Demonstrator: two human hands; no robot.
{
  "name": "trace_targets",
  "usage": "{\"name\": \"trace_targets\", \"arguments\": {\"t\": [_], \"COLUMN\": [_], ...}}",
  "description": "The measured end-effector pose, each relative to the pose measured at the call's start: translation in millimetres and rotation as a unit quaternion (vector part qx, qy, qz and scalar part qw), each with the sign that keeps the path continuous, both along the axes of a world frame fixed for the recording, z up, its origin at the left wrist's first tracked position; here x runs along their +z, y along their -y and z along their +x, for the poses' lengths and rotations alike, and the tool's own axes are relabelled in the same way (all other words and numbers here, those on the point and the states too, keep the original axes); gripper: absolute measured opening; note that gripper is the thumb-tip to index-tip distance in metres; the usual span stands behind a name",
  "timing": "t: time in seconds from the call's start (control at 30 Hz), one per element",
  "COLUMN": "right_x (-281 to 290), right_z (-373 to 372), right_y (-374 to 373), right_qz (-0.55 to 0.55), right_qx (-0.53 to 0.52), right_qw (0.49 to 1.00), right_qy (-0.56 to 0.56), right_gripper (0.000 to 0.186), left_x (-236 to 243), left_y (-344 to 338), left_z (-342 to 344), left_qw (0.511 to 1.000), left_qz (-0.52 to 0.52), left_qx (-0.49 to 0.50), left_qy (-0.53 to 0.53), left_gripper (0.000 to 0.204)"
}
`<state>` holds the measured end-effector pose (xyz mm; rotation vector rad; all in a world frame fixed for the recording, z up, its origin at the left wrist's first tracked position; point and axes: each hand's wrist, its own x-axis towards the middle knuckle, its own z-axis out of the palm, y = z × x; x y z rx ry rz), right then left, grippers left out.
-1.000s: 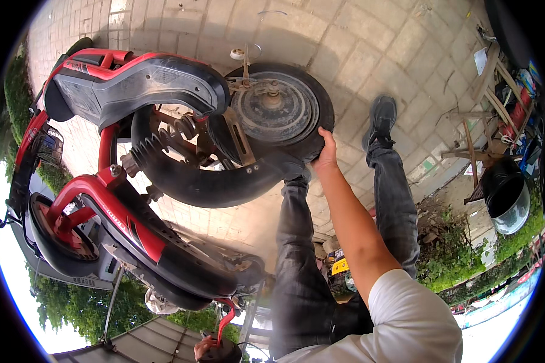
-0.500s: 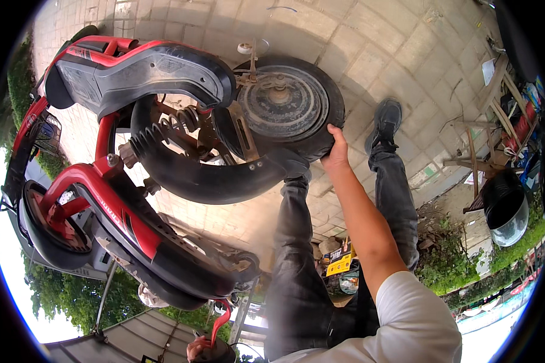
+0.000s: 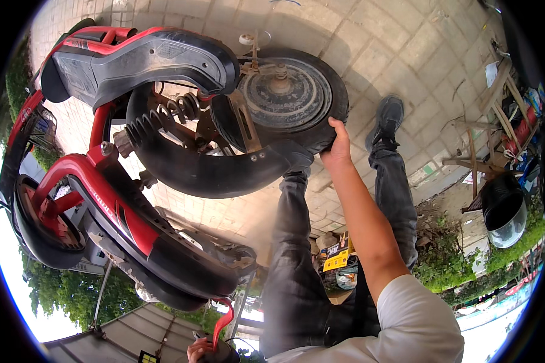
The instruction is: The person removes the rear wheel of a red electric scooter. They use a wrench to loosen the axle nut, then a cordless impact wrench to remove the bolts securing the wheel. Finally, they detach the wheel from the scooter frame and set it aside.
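A red and black scooter (image 3: pixel 112 212) is tipped over at the left, with the side of its dusty black wheel (image 3: pixel 281 94) facing up. My right hand (image 3: pixel 337 142) is closed round the near right edge of the tyre, thumb on top. Next to the wheel curves a black mudguard (image 3: pixel 224 178), and coil springs (image 3: pixel 163 118) lie inside its arc. At the lower left edge, my left hand (image 3: pixel 198 349) shows small and partly cut off, its fingers curled beside a red curved strip (image 3: pixel 223 320) and a dark rounded part. What it grips is hard to make out.
My shoes and dark trouser legs (image 3: pixel 396 181) stand on brick paving (image 3: pixel 375 36) near the wheel. To the right are a wooden frame (image 3: pixel 475 160), a black bucket-like container (image 3: pixel 504 202) and plants (image 3: pixel 442 260). A yellow and black box (image 3: pixel 338 257) shows between my legs.
The scooter and its wheel have shifted slightly, the wheel a little up and right in the view. My right hand stays on the tyre, and my left hand has barely moved.
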<state>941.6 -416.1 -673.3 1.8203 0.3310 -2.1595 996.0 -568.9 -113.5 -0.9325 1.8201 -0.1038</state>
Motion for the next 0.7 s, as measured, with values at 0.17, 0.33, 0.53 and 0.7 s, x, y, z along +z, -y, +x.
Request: {"name": "trace_targets", "arguments": {"t": [0.17, 0.33, 0.53, 0.7], "right_x": [-3.3, 58.6, 277.6, 464.3], "right_z": [1.8, -16.5, -44.3, -26.5], "right_y": [-14.4, -44.7, -71.5, -38.5], "right_qz": [-0.068, -0.02, 0.156, 0.308], "right_qx": [0.1, 0.329, 0.471, 0.407], "right_qw": [0.992, 0.94, 0.809, 0.537], "right_qy": [-0.044, 0.09, -0.315, -0.671], "right_gripper": [0.067, 0.101, 0.06, 0.06], "left_x": [-1.5, -0.1, -7.2, -5.6], "left_y": [-6.5, -3.3, -16.2, -5.8], "left_z": [12.7, 9.1, -26.6, -15.3], "left_qw": [0.961, 0.916, 0.872, 0.817], "left_qz": [-0.032, 0.201, 0.257, 0.278], "left_qx": [0.182, -0.097, -0.09, -0.111], "left_qy": [-0.207, -0.332, -0.408, -0.493], "left_gripper": [0.026, 0.052, 0.089, 0.091]}}
